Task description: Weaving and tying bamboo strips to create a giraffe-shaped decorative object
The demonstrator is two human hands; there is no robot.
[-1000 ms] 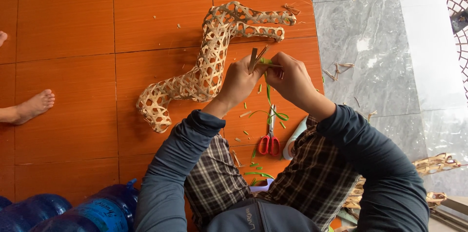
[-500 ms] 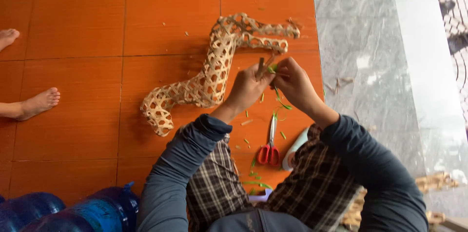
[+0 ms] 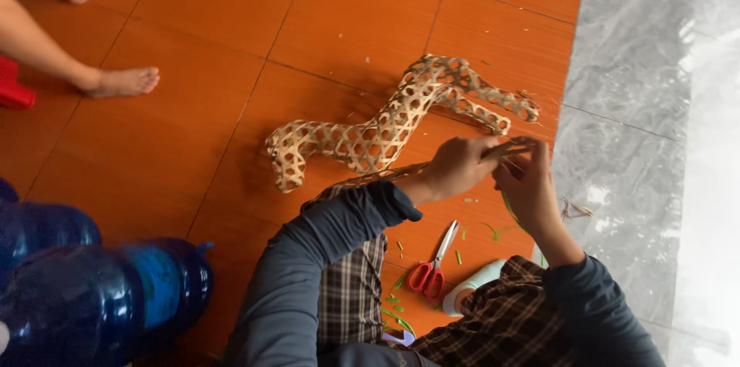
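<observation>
Head view: your left hand (image 3: 456, 166) and right hand (image 3: 526, 190) meet, fingers (image 3: 489, 157) pinching a thin pale bamboo strip (image 3: 515, 148) beside the tan, open-weave, snake-shaped bamboo lattice tube (image 3: 370, 139) lying on the orange tiled floor (image 3: 193, 143). The tube looks largely woven; loose ends remain by your hands. Red-handled scissors (image 3: 432, 268) and green trimmings (image 3: 397, 305) lie near your checked lap. Blue plastic water jugs (image 3: 92, 297) stand left.

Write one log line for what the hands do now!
left hand: pinches bamboo strip | right hand: same strip | woven bamboo frame: floor | scissors: idle
</observation>
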